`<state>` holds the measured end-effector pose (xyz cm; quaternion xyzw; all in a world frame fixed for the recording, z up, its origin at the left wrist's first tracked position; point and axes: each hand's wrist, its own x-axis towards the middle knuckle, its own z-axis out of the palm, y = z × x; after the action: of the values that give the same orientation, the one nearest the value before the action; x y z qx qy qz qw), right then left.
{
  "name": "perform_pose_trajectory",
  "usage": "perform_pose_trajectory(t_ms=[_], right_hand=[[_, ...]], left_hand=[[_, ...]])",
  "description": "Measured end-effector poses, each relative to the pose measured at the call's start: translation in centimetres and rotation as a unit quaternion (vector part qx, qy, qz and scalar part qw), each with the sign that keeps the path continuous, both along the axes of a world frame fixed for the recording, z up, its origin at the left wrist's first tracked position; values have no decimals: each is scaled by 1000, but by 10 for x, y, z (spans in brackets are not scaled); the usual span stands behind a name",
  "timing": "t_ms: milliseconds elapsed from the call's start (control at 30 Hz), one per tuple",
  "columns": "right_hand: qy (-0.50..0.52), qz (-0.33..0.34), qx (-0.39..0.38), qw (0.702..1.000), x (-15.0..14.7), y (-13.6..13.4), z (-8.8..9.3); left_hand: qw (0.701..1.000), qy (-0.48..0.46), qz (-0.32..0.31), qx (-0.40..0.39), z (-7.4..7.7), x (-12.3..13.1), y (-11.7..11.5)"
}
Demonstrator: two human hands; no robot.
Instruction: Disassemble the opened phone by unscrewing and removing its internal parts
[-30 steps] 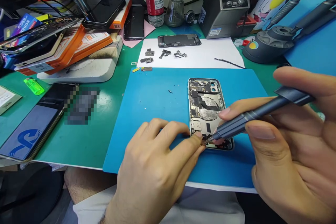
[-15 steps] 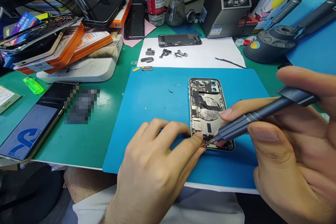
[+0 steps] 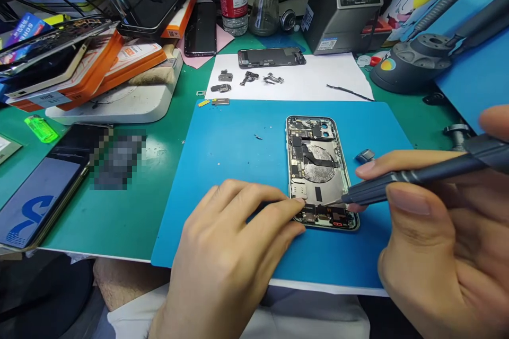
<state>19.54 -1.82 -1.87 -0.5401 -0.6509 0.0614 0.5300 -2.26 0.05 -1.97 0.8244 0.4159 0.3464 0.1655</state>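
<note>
We see the opened phone (image 3: 322, 190) lying face-up, its insides bare, on the blue mat (image 3: 222, 153), right of the mat's middle and tilted only slightly. Our left hand (image 3: 230, 238) is half curled at its lower left edge, fingertips touching the rim; whether they pinch anything small we cannot tell. Our right hand (image 3: 429, 238) is closed about a dark screwdriver (image 3: 374, 190), thumb below and index finger along the shaft, the rear end by the palm. The thin tip points left over the phone's lower part; contact there is too fine to make out. A small dark block (image 3: 365, 156) sits on the mat just beyond the right index finger. Beyond the mat we note white paper (image 3: 310, 82) bearing a long dark panel (image 3: 272, 57), several small metal parts (image 3: 249, 78) and a thin black strip (image 3: 350, 92).
</note>
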Motion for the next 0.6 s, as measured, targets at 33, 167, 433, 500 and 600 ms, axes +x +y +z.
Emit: perform_pose_trajectory(t_ms=[33,167,433,500,600], right_hand=[[-10,-21,-15,1000,-1,3,2],[-37,-30,-10,999,-5,8,9],[-53,-1,-16,998,-8,10,9],[-59,-18,-30,998,-9,10,10],[-82,-52,-56,994,-10,7,10]], left_hand=[[1000,6,0,3,0,0,0],[1000,20,4,15,0,1,0],[999,25,-4,26,3,-1,2],[999,31,-1,29,3,-1,2],[999,40,3,32,3,-1,2]])
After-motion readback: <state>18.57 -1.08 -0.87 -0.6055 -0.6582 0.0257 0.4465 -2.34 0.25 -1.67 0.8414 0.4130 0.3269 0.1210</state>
